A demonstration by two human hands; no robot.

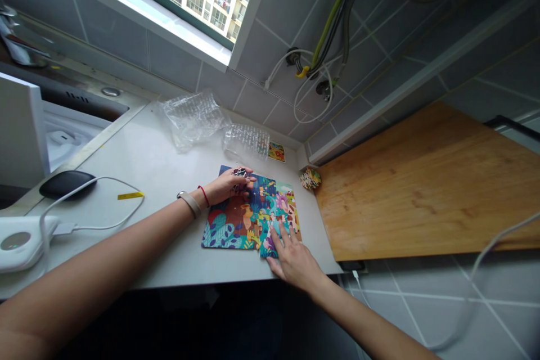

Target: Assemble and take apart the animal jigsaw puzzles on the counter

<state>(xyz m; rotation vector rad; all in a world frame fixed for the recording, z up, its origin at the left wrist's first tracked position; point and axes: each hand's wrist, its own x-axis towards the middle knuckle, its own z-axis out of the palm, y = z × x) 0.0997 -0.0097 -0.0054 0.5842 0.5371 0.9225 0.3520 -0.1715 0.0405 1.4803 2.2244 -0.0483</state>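
Note:
A colourful jigsaw puzzle [236, 225] lies flat on the white counter [160, 174], near its front right corner. My left hand [230, 184] rests on the puzzle's far edge, its fingers curled round some small puzzle pieces [241, 172]. My right hand [291, 256] lies flat on the puzzle's near right corner, fingers stretched out and pressing on the pieces. A watch band and a red string sit on my left wrist.
A heap of loose puzzle pieces [310, 178] and a small picture card [277, 152] lie at the counter's back right. Crumpled clear plastic bags [198, 118] lie behind. A wooden board [426, 191] adjoins on the right. A black mouse [63, 183], white cable and white device [21, 239] sit left.

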